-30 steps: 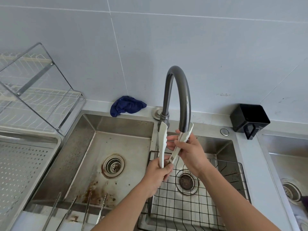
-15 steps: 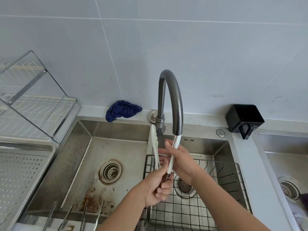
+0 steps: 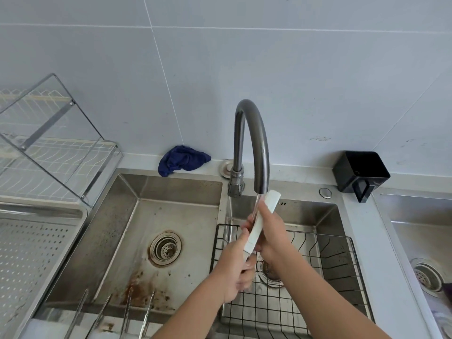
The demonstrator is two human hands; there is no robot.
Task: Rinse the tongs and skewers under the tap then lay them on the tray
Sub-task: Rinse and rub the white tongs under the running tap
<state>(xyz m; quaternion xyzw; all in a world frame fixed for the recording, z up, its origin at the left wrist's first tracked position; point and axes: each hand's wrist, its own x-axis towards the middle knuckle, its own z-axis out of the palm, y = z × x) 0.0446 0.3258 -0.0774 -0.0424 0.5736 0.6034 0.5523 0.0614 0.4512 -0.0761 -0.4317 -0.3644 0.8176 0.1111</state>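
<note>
From the head camera, both hands work the white-tipped metal tongs (image 3: pixel 258 225) directly below the spout of the dark grey curved tap (image 3: pixel 254 143), where a thin stream of water runs down along them. The left hand (image 3: pixel 236 272) is curled closed around the lower handle end, keeping the tongs nearly upright so the water travels their length. The right hand (image 3: pixel 271 233) is wrapped around the upper white part, fingers closed on it, apparently rubbing the surface as the water passes. I judge the rinse of the tongs to be in hand, with nothing laid out yet. Under the hands sits a black wire basket (image 3: pixel 342 265) in the right basin of the steel sink (image 3: pixel 176 189), so drips fall into the drain. The thin metal skewers (image 3: pixel 102 311) lean on the front edge of the left basin, apart from the hands and seemingly unwashed. The perforated steel tray (image 3: pixel 29 253) lies far left, beyond that basin, below a wire dish rack (image 3: pixel 56 152). A crumpled blue cloth (image 3: pixel 182 160) and a black square cup (image 3: pixel 359 172) stand on the back ledge, clear of any path to the tray.
</note>
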